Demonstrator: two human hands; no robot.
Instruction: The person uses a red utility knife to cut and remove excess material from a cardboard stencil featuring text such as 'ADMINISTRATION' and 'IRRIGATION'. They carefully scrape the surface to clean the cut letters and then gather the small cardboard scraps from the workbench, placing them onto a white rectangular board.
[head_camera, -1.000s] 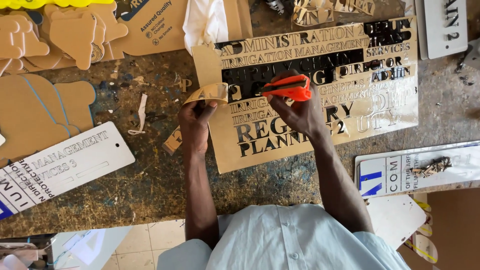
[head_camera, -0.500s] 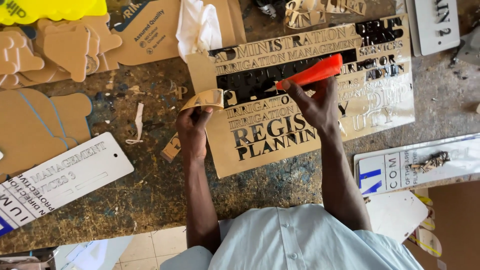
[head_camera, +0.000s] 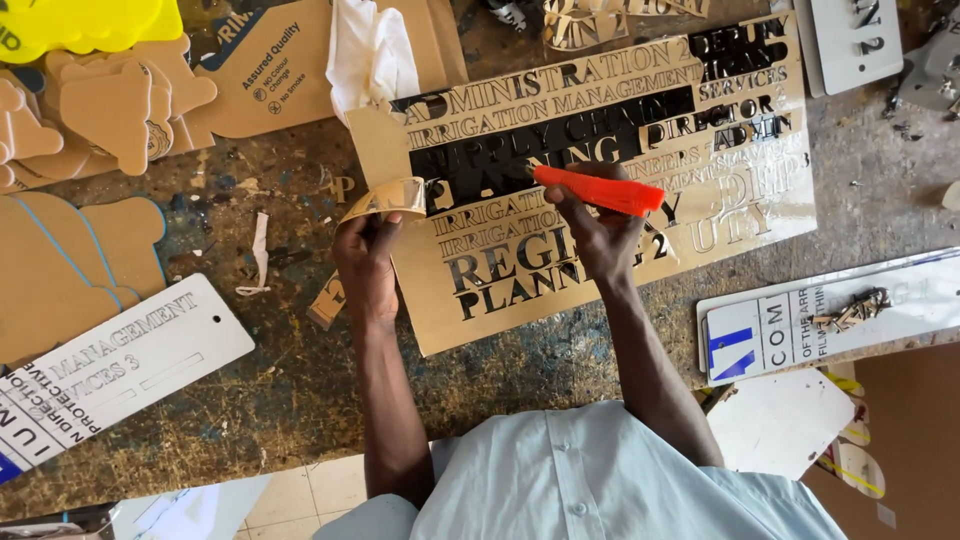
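The left hand (head_camera: 368, 262) pinched a curled gold strip (head_camera: 385, 198) at the left edge of the gold sheet (head_camera: 640, 190) on the worktop (head_camera: 250, 400). The right hand (head_camera: 598, 235) gripped an orange knife (head_camera: 598, 190) over the sheet's middle.

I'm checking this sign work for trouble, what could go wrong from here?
1. The left hand pinches a curled gold strip peeled off the gold sheet; it might tear or lift neighbouring letters.
2. The right hand holds the orange tool over fine lettering; a slip could scratch it.
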